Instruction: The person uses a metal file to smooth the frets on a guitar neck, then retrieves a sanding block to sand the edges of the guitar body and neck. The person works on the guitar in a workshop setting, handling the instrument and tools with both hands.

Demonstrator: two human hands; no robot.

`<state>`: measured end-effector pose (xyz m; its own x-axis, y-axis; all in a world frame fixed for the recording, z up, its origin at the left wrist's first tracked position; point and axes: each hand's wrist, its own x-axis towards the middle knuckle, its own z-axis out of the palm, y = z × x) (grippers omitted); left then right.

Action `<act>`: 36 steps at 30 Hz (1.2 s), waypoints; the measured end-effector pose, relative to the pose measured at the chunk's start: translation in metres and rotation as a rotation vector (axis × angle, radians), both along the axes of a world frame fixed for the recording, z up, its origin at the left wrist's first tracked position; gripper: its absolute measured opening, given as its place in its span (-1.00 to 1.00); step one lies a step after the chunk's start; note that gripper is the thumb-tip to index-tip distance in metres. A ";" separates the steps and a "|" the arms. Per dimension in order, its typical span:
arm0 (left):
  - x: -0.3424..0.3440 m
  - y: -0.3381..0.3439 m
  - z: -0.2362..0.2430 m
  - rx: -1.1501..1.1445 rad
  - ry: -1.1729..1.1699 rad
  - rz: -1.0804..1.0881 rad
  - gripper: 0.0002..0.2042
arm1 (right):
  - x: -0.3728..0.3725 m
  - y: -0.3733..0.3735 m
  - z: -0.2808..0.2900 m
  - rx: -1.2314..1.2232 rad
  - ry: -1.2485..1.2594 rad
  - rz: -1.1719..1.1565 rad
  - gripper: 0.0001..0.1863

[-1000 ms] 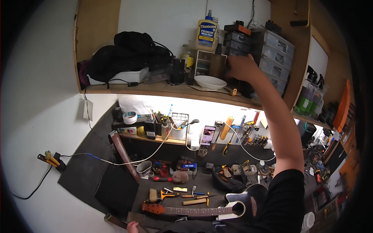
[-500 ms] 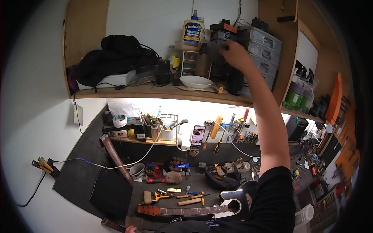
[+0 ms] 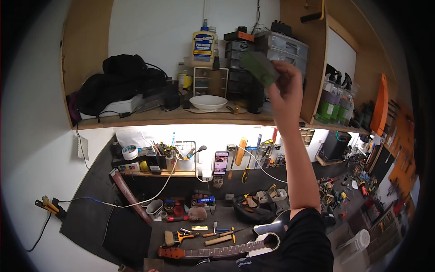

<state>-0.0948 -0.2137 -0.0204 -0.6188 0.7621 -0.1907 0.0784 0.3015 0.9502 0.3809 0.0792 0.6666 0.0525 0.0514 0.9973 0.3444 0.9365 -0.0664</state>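
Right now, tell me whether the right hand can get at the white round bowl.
Probably yes: the white round bowl sits near the front of the wooden shelf, left of the right hand, with nothing seen blocking its front. The hand's flat green piece would likely hinder a grasp.

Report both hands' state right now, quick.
Left hand: barely in view, lower edge; cannot be told.
Right hand: closed, holding a flat green piece.

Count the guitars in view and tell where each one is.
1. The guitar lies on the dark bench, neck pointing left, its body partly hidden by the black sleeve. Others may be hidden.
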 end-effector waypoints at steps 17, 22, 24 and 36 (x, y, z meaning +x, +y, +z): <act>0.075 0.034 0.133 0.048 -0.050 -0.058 -0.67 | 0.037 -0.130 -0.475 -2.013 0.208 0.246 -0.64; 0.108 0.023 0.167 0.093 -0.085 -0.061 -0.69 | 0.055 -0.100 -0.588 -2.137 -0.035 0.073 -0.55; 0.130 0.017 0.187 0.095 -0.120 -0.023 -0.70 | 0.053 -0.087 -0.590 -2.191 -0.031 0.136 -0.53; 0.220 -0.024 0.269 0.047 0.121 -0.512 -0.69 | 0.032 -0.123 -0.492 -1.716 -0.343 0.748 -0.33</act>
